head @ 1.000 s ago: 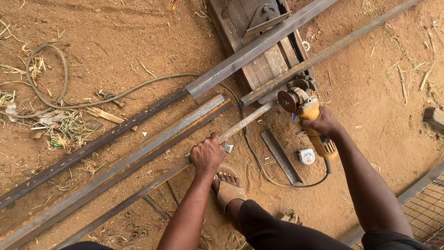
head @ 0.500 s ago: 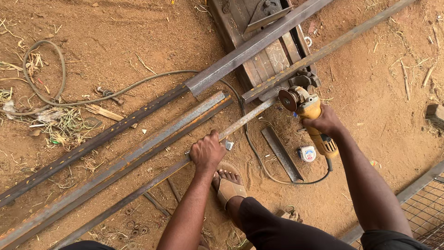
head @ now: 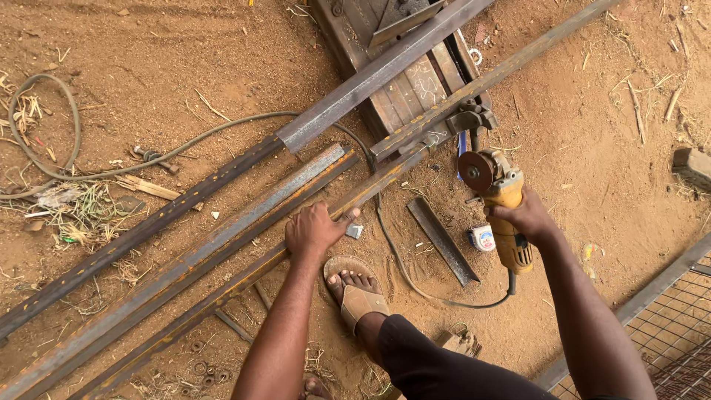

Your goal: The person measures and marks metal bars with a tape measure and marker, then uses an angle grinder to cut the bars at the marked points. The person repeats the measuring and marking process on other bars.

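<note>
The dirt floor [head: 148, 44] carries everything here. Across it, from the lower left corner of the view up toward the top right, run long rusty steel angle bars [head: 178, 259] lying side by side, and a heavier square steel tube [head: 370, 78] crosses above them, resting on a dark wooden pallet [head: 415, 85] near the top edge. At the lower right corner lies a wire mesh panel [head: 666, 333] in a metal frame. A grey cable [head: 185, 144] loops over the ground at the left.

The left hand [head: 315, 230] presses down on the nearest angle bar [head: 385, 181], fingers closed over its edge, holding it against the ground near the middle of the view. Just below that hand is the person's sandalled foot [head: 359, 292].

The right hand [head: 529, 218] is wrapped tight around the body of a yellow angle grinder [head: 500, 204], which is held above the ground with its disc [head: 475, 172] up by the far end of the pressed bar, close to a metal clamp [head: 470, 118] at the pallet's edge. Its black cord [head: 415, 281] trails down past the foot.

Between the 2 hands lie a short flat offcut of steel [head: 441, 241] and, just beside the grinder, a small tape measure [head: 483, 237]. A tiny grey metal piece [head: 355, 231] sits next to the left hand.
</note>
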